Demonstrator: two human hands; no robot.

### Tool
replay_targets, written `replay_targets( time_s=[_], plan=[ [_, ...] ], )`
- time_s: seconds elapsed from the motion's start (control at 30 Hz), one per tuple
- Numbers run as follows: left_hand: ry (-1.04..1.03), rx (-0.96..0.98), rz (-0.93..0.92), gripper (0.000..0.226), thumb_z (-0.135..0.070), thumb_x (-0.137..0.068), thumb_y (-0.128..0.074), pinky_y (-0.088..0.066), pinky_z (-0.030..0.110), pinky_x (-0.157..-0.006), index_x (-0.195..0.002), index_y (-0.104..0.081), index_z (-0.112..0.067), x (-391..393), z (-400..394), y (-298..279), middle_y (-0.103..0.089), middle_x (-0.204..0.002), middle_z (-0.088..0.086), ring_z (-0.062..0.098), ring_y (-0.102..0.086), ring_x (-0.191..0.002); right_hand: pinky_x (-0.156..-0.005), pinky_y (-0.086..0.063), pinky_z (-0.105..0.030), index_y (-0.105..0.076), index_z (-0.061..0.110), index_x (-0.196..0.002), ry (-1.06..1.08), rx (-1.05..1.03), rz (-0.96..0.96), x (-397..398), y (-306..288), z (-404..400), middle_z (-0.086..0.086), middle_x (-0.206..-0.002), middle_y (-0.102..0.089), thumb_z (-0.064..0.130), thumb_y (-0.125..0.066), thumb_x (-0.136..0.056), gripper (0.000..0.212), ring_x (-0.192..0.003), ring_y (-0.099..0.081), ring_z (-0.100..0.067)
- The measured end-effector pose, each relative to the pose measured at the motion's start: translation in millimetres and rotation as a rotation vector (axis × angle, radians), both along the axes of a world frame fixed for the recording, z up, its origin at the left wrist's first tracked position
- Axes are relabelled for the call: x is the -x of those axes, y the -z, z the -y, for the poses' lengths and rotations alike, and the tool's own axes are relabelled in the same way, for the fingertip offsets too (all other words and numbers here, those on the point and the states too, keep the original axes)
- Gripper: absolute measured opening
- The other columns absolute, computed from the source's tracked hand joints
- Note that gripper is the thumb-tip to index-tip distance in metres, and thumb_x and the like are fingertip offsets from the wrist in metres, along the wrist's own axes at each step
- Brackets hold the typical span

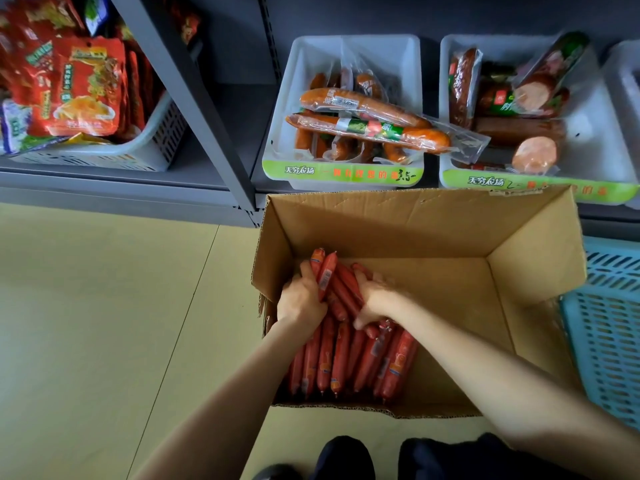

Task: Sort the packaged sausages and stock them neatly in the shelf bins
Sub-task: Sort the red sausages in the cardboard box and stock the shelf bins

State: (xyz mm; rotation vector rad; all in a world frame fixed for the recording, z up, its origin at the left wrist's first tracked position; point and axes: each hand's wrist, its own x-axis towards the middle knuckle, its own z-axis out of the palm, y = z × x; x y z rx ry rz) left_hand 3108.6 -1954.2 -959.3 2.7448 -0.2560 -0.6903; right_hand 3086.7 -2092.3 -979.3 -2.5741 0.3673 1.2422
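Left hand [300, 299] and right hand [372, 301] closed around red stick sausages [341, 292] inside cardboard box [415, 216]; best squared into an even, parallel bundle before lifting toward a shelf bin [343, 176].

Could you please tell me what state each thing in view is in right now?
cardboard box: open, partly filled.
red sausages: piled inside the box.
left hand: gripping red sausages.
right hand: gripping red sausages.
left white bin: partly filled, messy.
right white bin: partly filled, messy.
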Motion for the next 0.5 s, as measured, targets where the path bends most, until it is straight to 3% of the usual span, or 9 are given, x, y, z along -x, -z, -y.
replay_targets(
  time_s=[0.1,0.2,0.33,0.5],
  plan=[
    [-0.004,0.025,-0.005,0.059,-0.016,-0.082,-0.061,-0.046,0.041,-0.082,-0.130,-0.028,-0.007,5.2,-5.8,-7.4,-0.054,-0.118,0.017,0.038,-0.057,-0.104,-0.107,-0.028,-0.051,0.006,0.021,-0.150,0.036,0.084,0.147,21.1,1.6,-2.7,-0.015,-0.151,-0.020,0.041,-0.073,-0.077,0.110,-0.136,-0.027,-0.039],
    [-0.007,0.056,-0.004,0.058,-0.022,-0.084,-0.061,-0.045,0.040,-0.082,-0.130,-0.029,-0.007,8.8,-8.4,-17.3,-0.055,-0.118,0.018,0.040,-0.057,-0.104,-0.100,-0.038,-0.047,0.005,0.014,-0.150,-0.060,0.220,0.182,36.1,0.7,7.9,-0.016,-0.146,-0.029,0.036,-0.074,-0.078,0.109,-0.129,-0.038,-0.037],
    [0.058,0.084,-0.003,0.055,-0.019,-0.084,-0.060,-0.044,0.040,-0.081,-0.128,-0.031,-0.006,12.6,-9.0,-28.8,-0.056,-0.118,0.019,0.041,-0.057,-0.104,-0.100,-0.041,-0.046,0.005,0.014,-0.150,-0.094,0.270,0.118,54.8,-3.2,33.4,-0.013,-0.146,-0.028,0.032,-0.077,-0.075,0.113,-0.129,-0.038,-0.035],
    [0.105,0.084,-0.043,0.066,-0.025,-0.082,-0.066,-0.044,0.038,-0.085,-0.133,-0.029,-0.006,19.5,-3.1,-26.3,-0.055,-0.121,0.018,0.037,-0.056,-0.109,-0.107,-0.028,-0.046,0.005,0.017,-0.151,-0.155,0.209,0.146,67.0,-5.0,48.9,-0.010,-0.149,-0.027,0.038,-0.072,-0.078,0.108,-0.134,-0.029,-0.033]
  ],
)
